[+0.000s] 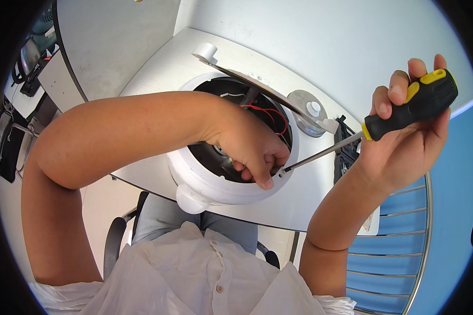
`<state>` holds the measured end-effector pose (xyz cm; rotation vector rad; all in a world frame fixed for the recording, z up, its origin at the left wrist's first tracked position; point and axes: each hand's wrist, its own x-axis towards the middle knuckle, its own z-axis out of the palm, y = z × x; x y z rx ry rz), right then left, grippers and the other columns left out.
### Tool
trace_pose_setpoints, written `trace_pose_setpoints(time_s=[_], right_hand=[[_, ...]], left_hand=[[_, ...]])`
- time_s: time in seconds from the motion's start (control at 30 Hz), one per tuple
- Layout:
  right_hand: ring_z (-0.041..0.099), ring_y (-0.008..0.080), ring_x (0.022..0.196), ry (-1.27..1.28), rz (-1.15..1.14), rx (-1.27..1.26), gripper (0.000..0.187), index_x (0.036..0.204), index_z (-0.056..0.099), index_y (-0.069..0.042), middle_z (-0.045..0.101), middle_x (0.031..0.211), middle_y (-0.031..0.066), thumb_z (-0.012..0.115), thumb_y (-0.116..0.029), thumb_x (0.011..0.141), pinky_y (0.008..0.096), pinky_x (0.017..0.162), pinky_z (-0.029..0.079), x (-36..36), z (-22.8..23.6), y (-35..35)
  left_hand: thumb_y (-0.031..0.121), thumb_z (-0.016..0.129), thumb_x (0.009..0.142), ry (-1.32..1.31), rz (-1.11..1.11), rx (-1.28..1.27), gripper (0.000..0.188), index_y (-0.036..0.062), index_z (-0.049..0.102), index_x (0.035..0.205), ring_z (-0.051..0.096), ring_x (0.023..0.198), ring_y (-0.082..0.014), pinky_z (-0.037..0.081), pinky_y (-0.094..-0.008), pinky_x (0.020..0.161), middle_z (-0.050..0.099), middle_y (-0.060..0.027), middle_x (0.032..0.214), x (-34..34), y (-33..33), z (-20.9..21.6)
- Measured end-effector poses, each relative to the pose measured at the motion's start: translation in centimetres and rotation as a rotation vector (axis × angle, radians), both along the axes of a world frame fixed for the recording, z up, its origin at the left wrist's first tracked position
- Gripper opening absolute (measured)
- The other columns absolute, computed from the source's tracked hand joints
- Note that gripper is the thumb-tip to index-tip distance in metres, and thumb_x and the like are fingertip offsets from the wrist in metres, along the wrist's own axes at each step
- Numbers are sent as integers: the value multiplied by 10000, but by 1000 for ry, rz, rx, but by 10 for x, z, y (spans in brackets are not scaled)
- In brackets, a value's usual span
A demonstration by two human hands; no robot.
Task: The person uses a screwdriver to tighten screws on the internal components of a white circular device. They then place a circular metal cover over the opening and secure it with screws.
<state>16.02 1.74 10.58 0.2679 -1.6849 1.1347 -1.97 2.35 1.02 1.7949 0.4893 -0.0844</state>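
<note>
A white round appliance housing (231, 197) sits on the table with its dark inside showing, and red wires (270, 113) run within it. A flat plate with white ends (263, 89) stands tilted over its far side. My left hand (257, 155) reaches over the housing, fingers curled and closed at the inner right rim; what they hold, if anything, is hidden. My right hand (399, 126) grips the black and yellow handle of a screwdriver (410, 107). The screwdriver's shaft slants down to the left, its tip at a small hole on the rim, beside my left fingertips.
A glass lid with a white knob (306, 107) lies on the white table (157, 68) behind the housing. To its right is a black tool case (346, 152). A metal-barred rack (399, 231) stands at the right. Wall panels (320, 37) border the far side.
</note>
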Motion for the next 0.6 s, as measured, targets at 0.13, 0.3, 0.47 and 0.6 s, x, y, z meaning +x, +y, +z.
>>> trace_pose_setpoints(time_s=[0.13, 0.3, 0.47, 0.6], right_hand=[[488, 209, 713, 25, 47, 7, 417, 1262, 380, 23, 509, 1146, 223, 312, -228, 936, 266, 529, 429, 2, 0, 2], [475, 202, 677, 36, 55, -14, 390, 1204, 433, 17, 507, 1149, 224, 322, -229, 922, 260, 501, 414, 2, 1, 2], [504, 214, 717, -38, 169, 78, 425, 1232, 423, 16, 489, 1131, 203, 445, -293, 942, 271, 563, 473, 0, 4, 8], [536, 249, 856, -12, -15, -50, 505, 1305, 358, 12, 485, 1127, 199, 500, -307, 941, 324, 684, 528, 1, 3, -3]], left_hand=[[249, 661, 824, -4, -5, 0, 401, -20, 519, 1085, 546, 723, -104, 434, -241, 614, 591, -24, 807, 1, 0, 0], [248, 660, 824, -7, -10, -5, 395, -18, 519, 1081, 542, 718, -105, 429, -241, 611, 590, -25, 804, 0, 1, 0], [248, 661, 822, -3, -3, -8, 395, -16, 520, 1080, 539, 716, -106, 427, -242, 614, 591, -26, 802, 0, 1, -2], [252, 686, 808, -8, 10, -23, 411, -5, 516, 1080, 527, 705, -103, 405, -247, 615, 570, -16, 761, -1, 0, -2]])
